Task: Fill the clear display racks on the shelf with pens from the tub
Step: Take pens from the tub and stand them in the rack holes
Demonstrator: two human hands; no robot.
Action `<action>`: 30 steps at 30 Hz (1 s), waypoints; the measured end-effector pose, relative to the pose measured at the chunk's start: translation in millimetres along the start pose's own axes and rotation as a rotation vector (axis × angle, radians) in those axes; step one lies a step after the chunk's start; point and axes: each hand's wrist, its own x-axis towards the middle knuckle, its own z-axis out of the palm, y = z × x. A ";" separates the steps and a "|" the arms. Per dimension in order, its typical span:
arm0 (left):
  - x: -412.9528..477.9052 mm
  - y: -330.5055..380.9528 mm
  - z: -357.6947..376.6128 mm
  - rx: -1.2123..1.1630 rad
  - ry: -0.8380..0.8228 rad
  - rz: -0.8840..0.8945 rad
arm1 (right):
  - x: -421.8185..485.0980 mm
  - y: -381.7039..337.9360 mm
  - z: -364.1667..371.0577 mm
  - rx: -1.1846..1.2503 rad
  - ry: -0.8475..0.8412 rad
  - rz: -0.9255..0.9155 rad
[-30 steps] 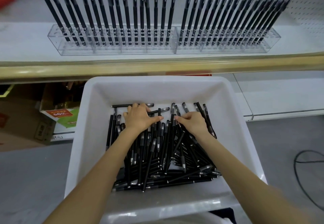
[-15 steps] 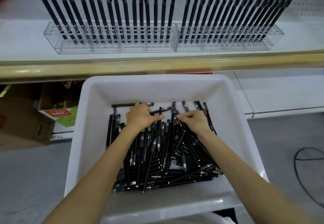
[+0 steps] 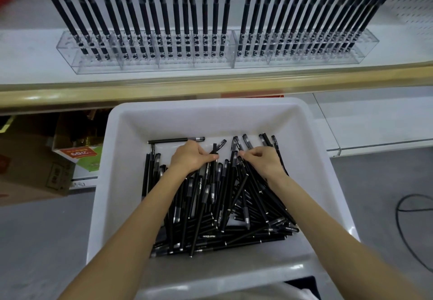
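Two bare forearms enter from the lower edge of the frame, one at lower left, one at lower right. Left hand [image 3: 191, 156] and right hand [image 3: 264, 160] are ungloved. No sleeve reaches the visible arms. Wrists and fingers carry no watch, band or ring. Fingernails are short.

Cardboard boxes [image 3: 30, 170] sit under the shelf at left; a black cable [image 3: 407, 224] loops on the grey floor [image 3: 35, 241] at right.

Glossy white plastic tub [image 3: 121, 182]; matt black pens [image 3: 203, 206]; clear acrylic racks [image 3: 154, 62]
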 end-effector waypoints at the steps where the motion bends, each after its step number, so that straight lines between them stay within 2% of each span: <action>1: 1.2 -0.4 0.7 0.007 -0.009 -0.011 | -0.6 -0.5 -0.5 0.005 -0.001 0.001; 8: 4.5 7.0 1.2 0.001 -0.132 -0.033 | -1.9 -2.8 -3.2 0.014 -0.017 0.013; 11: 1.4 6.8 4.7 -0.013 -0.128 -0.010 | -3.4 -3.5 -5.3 0.028 -0.026 0.011; 17: -14.1 6.1 -13.9 -0.227 -0.088 0.076 | -12.3 -17.6 -12.6 0.067 -0.060 -0.026; 21: -32.7 9.2 -34.4 -0.318 -0.038 0.107 | -25.7 -47.2 -18.2 0.088 -0.194 -0.068; 27: -65.1 -0.3 -71.2 -0.418 0.044 0.126 | -39.0 -91.1 -11.3 0.076 -0.385 -0.253; 30: -86.0 -5.4 -96.6 -0.520 0.146 0.165 | -46.1 -119.0 -2.7 0.063 -0.454 -0.385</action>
